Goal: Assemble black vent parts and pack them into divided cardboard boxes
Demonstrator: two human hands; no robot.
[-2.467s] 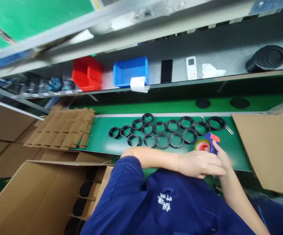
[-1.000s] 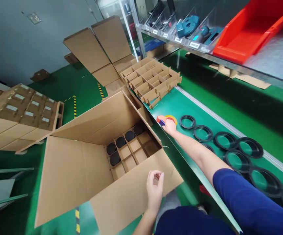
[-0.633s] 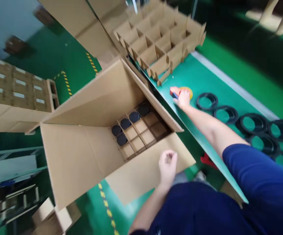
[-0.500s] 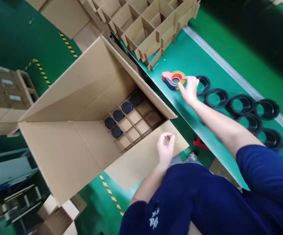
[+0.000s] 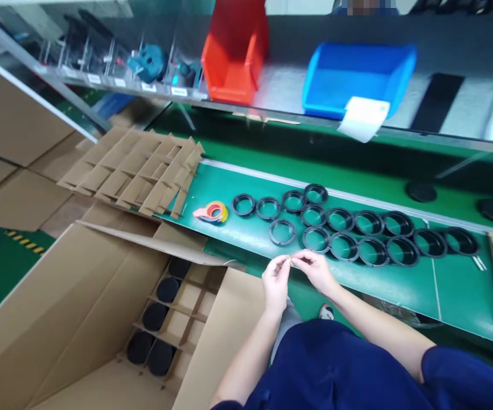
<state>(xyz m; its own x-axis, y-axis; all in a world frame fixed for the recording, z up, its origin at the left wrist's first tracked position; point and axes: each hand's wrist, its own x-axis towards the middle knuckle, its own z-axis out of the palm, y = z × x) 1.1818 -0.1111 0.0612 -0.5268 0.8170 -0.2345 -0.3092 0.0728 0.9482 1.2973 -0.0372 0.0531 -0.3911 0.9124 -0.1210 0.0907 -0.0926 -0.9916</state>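
My left hand [image 5: 275,280] and my right hand [image 5: 316,272] meet fingertip to fingertip just in front of the green workbench's near edge. Both are closed in a pinch; whatever small thing lies between the fingers is too tiny to name. Black plastic rings [image 5: 316,240] stand in rows on the bench beyond them. To their left rests a red and blue tape dispenser [image 5: 210,213] with a yellow roll. Left of my hands is an open cardboard box [image 5: 225,319], where several black round pieces [image 5: 153,316] sit in divider compartments.
Stacked cardboard dividers [image 5: 135,171] lie at the bench's left end. Above the bench runs a metal shelf [image 5: 280,85] with a red bin [image 5: 235,62] and a blue bin [image 5: 357,77]. Two black discs [image 5: 420,191] lie behind the rings. Part of another person [image 5: 368,7] shows at the top.
My view has swung up and right toward the bench and shelf. My right hand has left the tape dispenser, which stays on the bench, and has come to my left hand's fingertips.
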